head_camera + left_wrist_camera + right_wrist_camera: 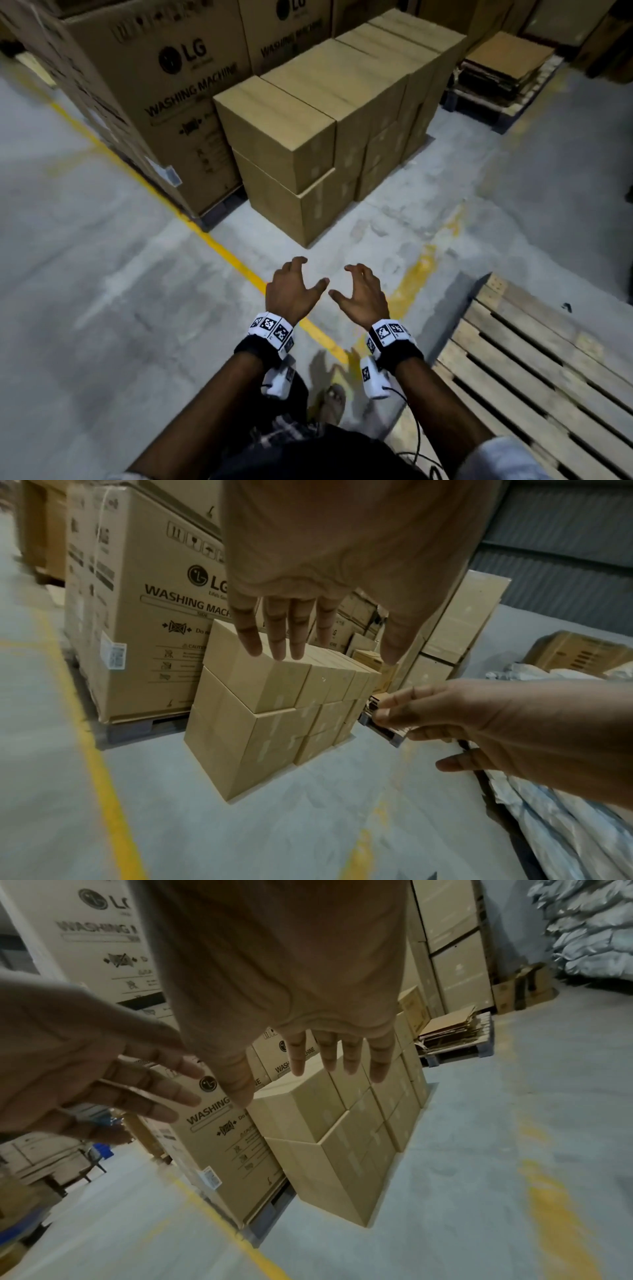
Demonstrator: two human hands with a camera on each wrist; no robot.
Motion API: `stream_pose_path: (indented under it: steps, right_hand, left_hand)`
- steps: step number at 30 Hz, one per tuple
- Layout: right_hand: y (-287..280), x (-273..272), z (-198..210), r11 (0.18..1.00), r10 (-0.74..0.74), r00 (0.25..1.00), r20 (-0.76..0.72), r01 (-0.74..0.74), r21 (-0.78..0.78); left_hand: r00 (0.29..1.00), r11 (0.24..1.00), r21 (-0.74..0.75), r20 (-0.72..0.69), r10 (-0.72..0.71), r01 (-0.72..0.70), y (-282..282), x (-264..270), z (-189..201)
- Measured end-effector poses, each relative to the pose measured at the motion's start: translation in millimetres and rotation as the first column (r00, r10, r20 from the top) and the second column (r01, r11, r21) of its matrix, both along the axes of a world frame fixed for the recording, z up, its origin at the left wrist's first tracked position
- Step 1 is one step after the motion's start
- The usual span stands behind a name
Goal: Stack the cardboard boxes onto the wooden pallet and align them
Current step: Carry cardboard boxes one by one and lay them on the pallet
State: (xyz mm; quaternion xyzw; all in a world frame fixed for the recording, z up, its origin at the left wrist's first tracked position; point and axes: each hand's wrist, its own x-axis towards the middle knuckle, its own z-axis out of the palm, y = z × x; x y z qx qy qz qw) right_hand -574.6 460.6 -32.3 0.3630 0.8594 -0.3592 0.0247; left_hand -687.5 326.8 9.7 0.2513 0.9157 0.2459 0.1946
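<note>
Washing machine cartons (164, 99) back left. Plain cardboard boxes (308, 144) stacked two high on the floor, touching the cartons' right side. Wooden pallet (534, 373) bare, well apart from the boxes, near right. Left hand (291, 291) and right hand (363, 298) short of the boxes, each grip apart, fingers spread, holding nothing.

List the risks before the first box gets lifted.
The nearest top box sits slightly askew on the box beneath, so pulling it could shift the lower one. The wooden pallet lies close at the person's right, a trip hazard when turning. Both the left hand and right hand are empty.
</note>
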Motion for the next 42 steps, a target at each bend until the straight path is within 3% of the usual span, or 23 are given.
stream_pose_path:
  steps: [5,11,15,19,26,34,37,42]
  right_hand:
    - [98,-99,2,0.999,-0.009,0.999,-0.036,0.01,0.031]
    - [233,-267,-5,0.993,0.059,0.998,-0.03,-0.056,0.103]
    - [298,-369,-7,0.994,0.066,0.995,0.076,-0.072,0.08]
    - [354,-459,-7,0.983,0.168,0.979,0.117,-0.175,0.056]
    - [423,-567,-14,0.966,0.254,0.956,0.15,-0.258,0.009]
    - [492,-635,-56,0.912,0.408,0.86,0.306,-0.4,-0.091]
    - [507,-641,-68,0.889,0.459,0.856,0.237,-0.441,-0.128]
    - [523,-641,-78,0.852,0.523,0.834,0.174,-0.504,-0.145]
  left_hand:
    - [0.994,0.999,0.015,0.101,0.044,-0.045,87,-99,-20]
    - [0.985,0.99,0.066,0.13,0.116,-0.125,203,-257,-52]
    - [0.967,0.983,0.01,0.18,0.18,-0.185,262,-355,-67]
    - [0.942,0.966,0.024,0.229,0.245,-0.258,308,-429,-68]
    - [0.889,0.938,0.007,0.322,0.326,-0.346,351,-503,-99]
    - [0.919,0.925,-0.281,0.227,0.322,-0.255,383,-520,-136]
    - [0.864,0.875,-0.319,0.234,0.446,-0.365,399,-513,-138]
    - [0.697,0.758,-0.296,0.3,0.651,-0.581,424,-507,-153]
